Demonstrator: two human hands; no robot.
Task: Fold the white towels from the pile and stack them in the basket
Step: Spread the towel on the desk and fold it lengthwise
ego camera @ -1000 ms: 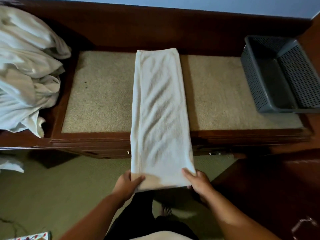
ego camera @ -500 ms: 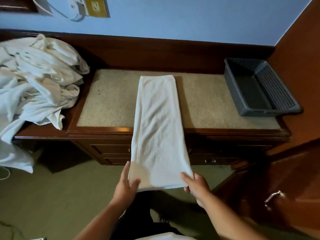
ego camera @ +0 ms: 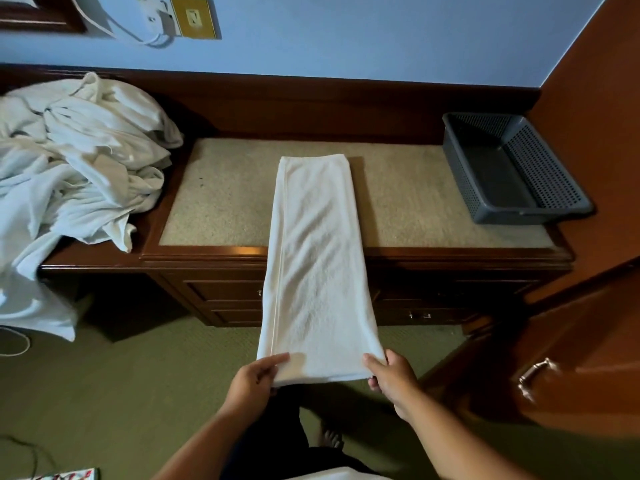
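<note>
Long folded towel gripped at its near end.
Near corners are pinched by the left hand and right hand; the far half is laid on the dresser, pile to its left, basket right.

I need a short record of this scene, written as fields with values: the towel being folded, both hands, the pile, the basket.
towel: white towel, folded into a long strip, far end flat on the dresser top, near end hanging past the front edge
left hand: pinches the near left corner
right hand: pinches the near right corner
pile: unfolded white towels, left end of the dresser
basket: grey, perforated, right end, no towels in it
</note>
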